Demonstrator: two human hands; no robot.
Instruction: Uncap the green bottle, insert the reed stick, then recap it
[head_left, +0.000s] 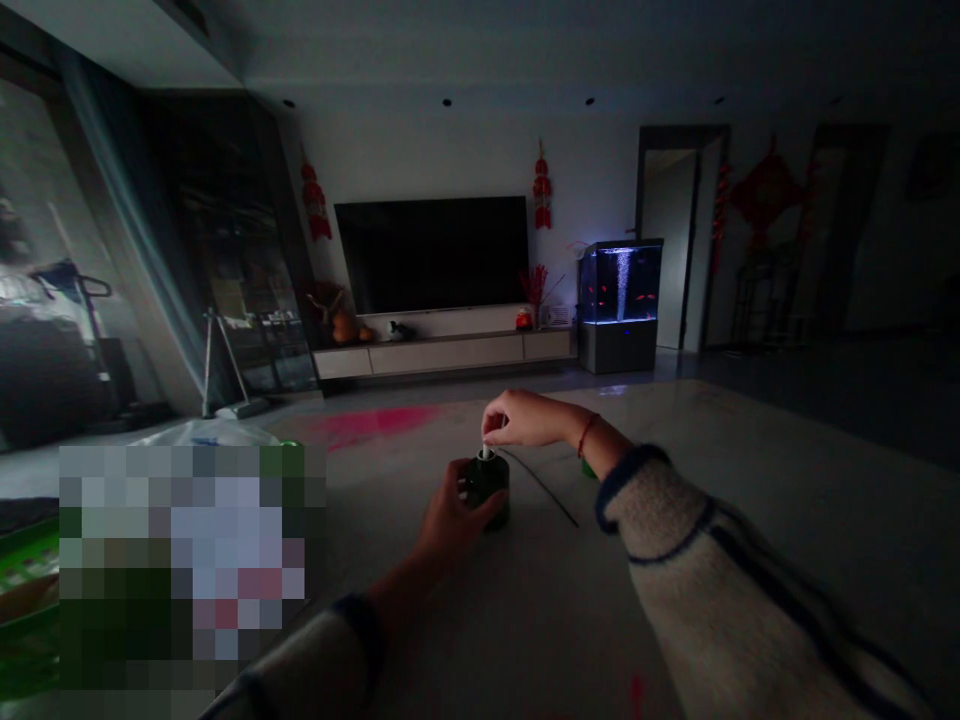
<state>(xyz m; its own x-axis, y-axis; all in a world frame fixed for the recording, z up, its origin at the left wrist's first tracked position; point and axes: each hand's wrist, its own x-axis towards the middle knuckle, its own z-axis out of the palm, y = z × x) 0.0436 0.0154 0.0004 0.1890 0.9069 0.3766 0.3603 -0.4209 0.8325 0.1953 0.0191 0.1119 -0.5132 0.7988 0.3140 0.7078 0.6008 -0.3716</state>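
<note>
My left hand (459, 515) is wrapped round a small dark green bottle (491, 482), which stands upright on the pale table. Above its mouth, the fingers of my right hand (511, 420) pinch a short white stick-like piece (486, 452), whose lower end is at the bottle's opening. Whether that end goes inside is too dark to tell. A thin dark stick (551, 492) lies slanting across the table to the right of the bottle. Part of a green object (588, 468) shows behind my right wrist; the sleeve hides the rest.
The pale table (570, 610) carries a pink patch (379, 425) near its far side. At the left are a green basket (26, 640), a clear plastic bag (210, 432) and a blurred-out area. Beyond stand a television (435, 255), a low cabinet (450, 350) and a lit aquarium (622, 285).
</note>
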